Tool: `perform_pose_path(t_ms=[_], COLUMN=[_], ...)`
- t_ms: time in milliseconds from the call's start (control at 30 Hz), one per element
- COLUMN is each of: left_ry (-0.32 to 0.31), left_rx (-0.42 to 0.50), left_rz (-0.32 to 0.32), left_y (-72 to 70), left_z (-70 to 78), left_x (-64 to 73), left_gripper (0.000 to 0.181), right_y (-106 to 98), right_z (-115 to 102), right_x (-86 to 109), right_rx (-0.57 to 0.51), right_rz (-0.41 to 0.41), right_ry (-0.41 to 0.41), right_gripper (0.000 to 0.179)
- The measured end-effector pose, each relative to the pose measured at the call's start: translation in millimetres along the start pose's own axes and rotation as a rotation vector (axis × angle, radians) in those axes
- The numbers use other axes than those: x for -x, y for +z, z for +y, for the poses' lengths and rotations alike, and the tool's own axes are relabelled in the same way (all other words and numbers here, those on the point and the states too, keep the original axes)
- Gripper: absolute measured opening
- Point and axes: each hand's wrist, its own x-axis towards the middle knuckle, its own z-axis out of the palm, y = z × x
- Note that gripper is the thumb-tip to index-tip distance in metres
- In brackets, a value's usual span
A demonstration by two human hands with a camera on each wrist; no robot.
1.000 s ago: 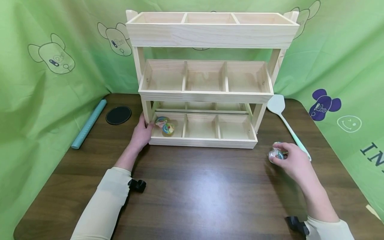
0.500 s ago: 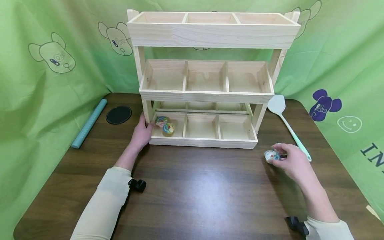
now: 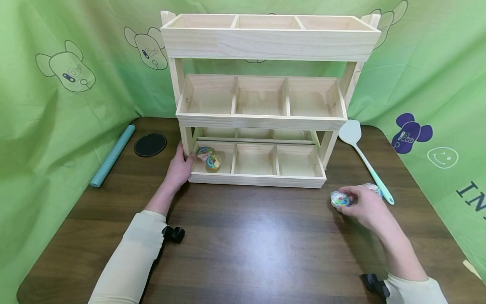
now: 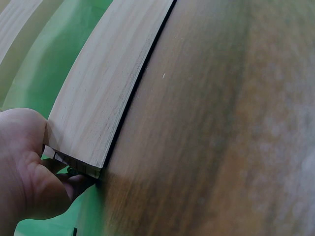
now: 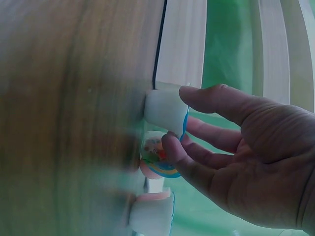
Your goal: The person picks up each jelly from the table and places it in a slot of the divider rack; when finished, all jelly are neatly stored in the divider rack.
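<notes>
At the left end of the wooden tiered shelf (image 3: pixel 258 181), my left hand (image 3: pixel 179 168) grips the lowest tray's side. In the left wrist view its thumb and fingers lie around the corner of that tray (image 4: pixel 106 83). My right hand (image 3: pixel 367 206) pinches a small jelly cup (image 3: pixel 340 199) with a printed lid, low over the table to the right of the shelf. The right wrist view shows this cup's pale side (image 5: pixel 165 109) and blue rim between thumb and finger. Beside it are a tipped cup (image 5: pixel 153 147) with a printed lid and another pale cup (image 5: pixel 151 215).
Two jelly cups (image 3: pixel 213 162) sit in the lowest tray's left compartment. Behind my right hand lies a white spatula with a pale green handle (image 3: pixel 372 171). On the left are a black disc (image 3: pixel 150 145) and a blue rod (image 3: pixel 113 156). Green cloth hangs around the table.
My right hand has moved slightly left with the jelly cup, and another cup now shows behind its knuckles. The left hand stays at the shelf's end.
</notes>
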Motion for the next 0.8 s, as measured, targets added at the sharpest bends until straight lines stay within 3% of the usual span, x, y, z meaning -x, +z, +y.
perform_pose_path(t_ms=[433, 633, 800], left_ry=[-0.003, -0.003, -0.006], left_rx=[-0.003, -0.002, 0.006], left_rz=[0.002, -0.001, -0.007], left_y=[0.3, 0.4, 0.6], left_z=[-2.5, -3.8, -3.1], left_x=[-1.0, -1.7, -1.9], left_gripper=[0.069, 0.069, 0.069], right_y=[-1.7, -2.1, -4.1], right_z=[-0.6, -4.9, -8.3], right_x=[-0.4, -0.1, 0.1], right_rx=[-0.011, -0.054, -0.092], right_rz=[0.009, 0.071, 0.17], right_ry=[0.038, 0.008, -0.037], right_gripper=[0.051, 0.05, 0.046])
